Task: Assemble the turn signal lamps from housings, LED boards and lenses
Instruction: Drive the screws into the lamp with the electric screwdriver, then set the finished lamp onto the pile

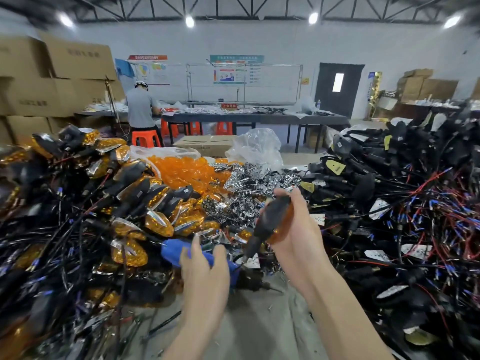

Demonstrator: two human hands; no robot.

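Black housings (389, 203) trailing red and blue-tipped wires are heaped in the largest pile, which fills the right side of the grey work surface (259, 320). A second heap, of assembled lamps (130, 203) with amber lenses and black backs, is banked along the left. Between the two heaps, further back, loose orange lenses (181, 167) are spilled from a clear plastic bag (254, 146), and just right of them silvery chrome parts (246, 183) are piled.

The right hand (293, 229) is raised at the centre, with its fingers and thumb curled round a single lamp (275, 216). This lamp is held tilted, black housing toward the camera, amber lens against the palm, stalk pointing down and left.

The left hand (205, 266) is held lower, fingers spread and loosely bent, nothing gripped, over a blue-handled screwdriver (176, 252) lying on the surface. Whether the tool is touched cannot be told, as the hand is blurred.
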